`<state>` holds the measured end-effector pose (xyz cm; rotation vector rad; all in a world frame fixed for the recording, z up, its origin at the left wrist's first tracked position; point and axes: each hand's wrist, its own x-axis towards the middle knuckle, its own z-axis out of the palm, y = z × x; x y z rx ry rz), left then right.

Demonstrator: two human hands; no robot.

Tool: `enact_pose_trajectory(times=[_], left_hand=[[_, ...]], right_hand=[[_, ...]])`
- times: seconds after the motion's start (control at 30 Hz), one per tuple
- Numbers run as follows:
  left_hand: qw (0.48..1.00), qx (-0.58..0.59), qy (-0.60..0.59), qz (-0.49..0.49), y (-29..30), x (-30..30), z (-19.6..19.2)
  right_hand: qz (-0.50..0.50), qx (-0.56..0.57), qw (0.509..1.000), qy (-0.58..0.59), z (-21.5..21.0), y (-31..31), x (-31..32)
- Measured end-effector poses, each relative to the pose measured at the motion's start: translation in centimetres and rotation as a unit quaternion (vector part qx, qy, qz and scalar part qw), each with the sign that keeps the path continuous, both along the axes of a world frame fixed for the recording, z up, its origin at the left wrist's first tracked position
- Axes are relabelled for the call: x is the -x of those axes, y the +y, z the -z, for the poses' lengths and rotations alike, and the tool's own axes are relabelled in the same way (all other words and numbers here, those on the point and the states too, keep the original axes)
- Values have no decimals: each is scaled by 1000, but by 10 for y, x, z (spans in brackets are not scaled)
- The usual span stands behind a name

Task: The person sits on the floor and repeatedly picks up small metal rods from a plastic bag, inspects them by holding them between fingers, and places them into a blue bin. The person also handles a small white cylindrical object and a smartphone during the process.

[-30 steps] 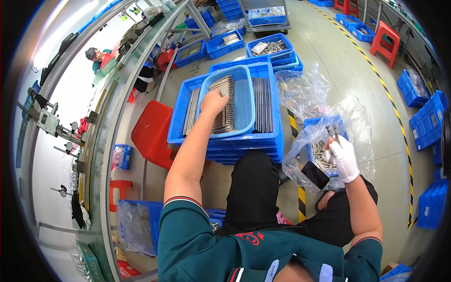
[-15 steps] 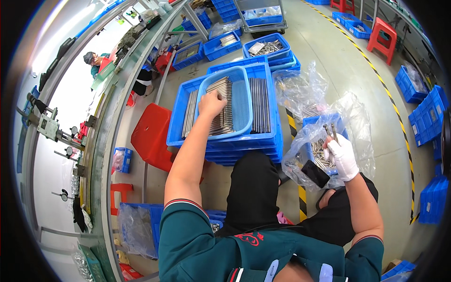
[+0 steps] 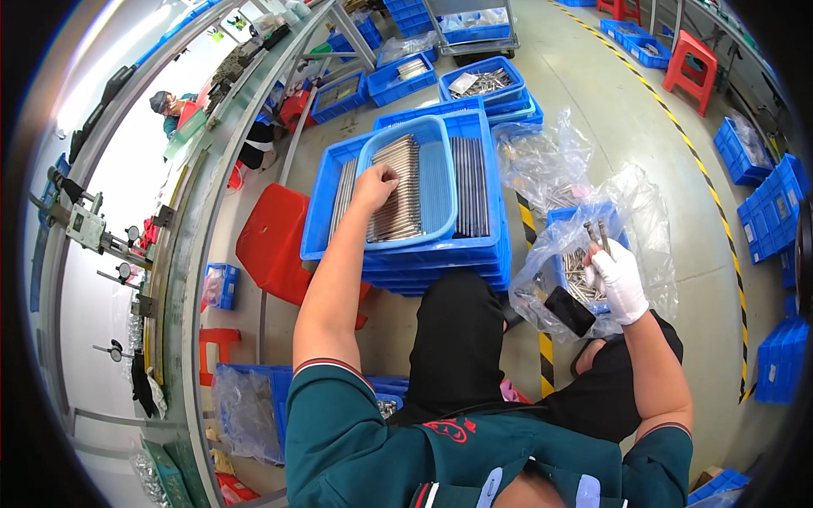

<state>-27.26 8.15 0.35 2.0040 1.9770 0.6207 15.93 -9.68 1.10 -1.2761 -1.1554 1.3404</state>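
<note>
Grey concrete floor (image 3: 593, 93) with a yellow-black striped line running far right to near right; blue bins lie along the far edge and the right side. Centre, just ahead of the seated person's knees: stack of large blue crates (image 3: 440, 254), the top one carrying rows of long metal rods on its left and right sides. Sitting inside that top crate, a lighter blue tray (image 3: 436, 182) with a row of metal rods (image 3: 398, 190) lying lengthwise, near to far. Left of the stack, touching or just beside it: red plastic stool (image 3: 275, 245). A second red stool (image 3: 690, 72) stands far right. Right of the stack: small blue bin (image 3: 614, 212) lined with a clear plastic bag (image 3: 648, 220), holding loose short metal pins (image 3: 577, 284); more crumpled clear bag lies just beyond it. A dark flat object (image 3: 569, 311), kind not clear, sits at the near edge of that bag. Left hand (image 3: 375, 184), bare, reaches forward over the tray, fingers curled down onto the rods at their left side, touching them; whether it pinches one cannot be told. Right hand (image 3: 618, 279), in a white glove, is raised above the small bin, fingers closed on two or so thin metal pins (image 3: 594, 233) that stick up from the fingertips
</note>
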Motion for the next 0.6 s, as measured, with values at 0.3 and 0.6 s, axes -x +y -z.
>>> enact_pose_trajectory(times=[0.3,0.6], left_hand=[[984,-176,-18,34,-37,-68,-43],[924,54,-296,237,-122,-244,-47]], right_hand=[[-44,-37,994,-97,8,4,-7],[-47,-29,992,-115,-18,-2,-5]])
